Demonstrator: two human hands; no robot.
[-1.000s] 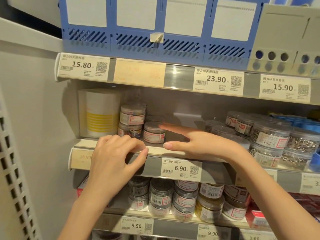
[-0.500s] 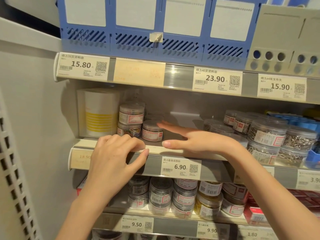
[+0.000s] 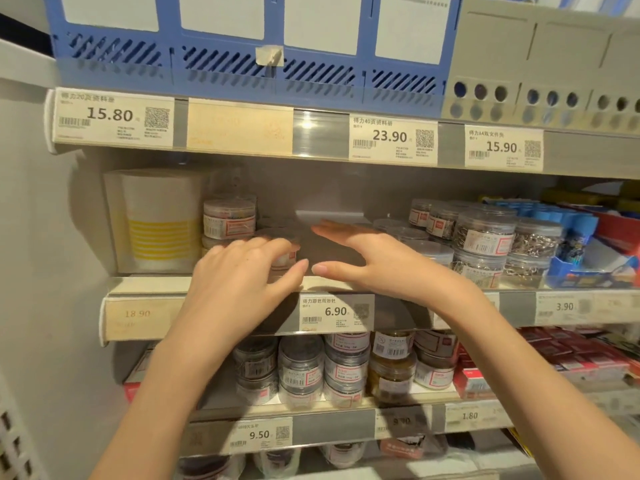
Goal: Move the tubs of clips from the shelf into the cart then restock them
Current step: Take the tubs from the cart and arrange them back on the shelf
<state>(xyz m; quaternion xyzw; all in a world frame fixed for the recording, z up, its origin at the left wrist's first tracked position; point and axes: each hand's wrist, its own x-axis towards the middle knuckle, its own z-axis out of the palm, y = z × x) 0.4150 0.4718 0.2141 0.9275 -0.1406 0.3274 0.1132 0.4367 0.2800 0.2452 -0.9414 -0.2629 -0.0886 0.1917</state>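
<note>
Both hands at the middle shelf, reaching for the tubs of clips.

Left hand (image 3: 239, 282), fingers curled, covers a low tub (image 3: 281, 244) beside the stacked tubs (image 3: 229, 221); firm grasp cannot be confirmed. Right hand (image 3: 377, 261) is flat and spread, holding nothing, over the shelf edge (image 3: 149, 284). More tubs (image 3: 485, 237) stand to its right.

Blue file boxes (image 3: 221, 46) (price tags (image 3: 112, 117) below)
</note>
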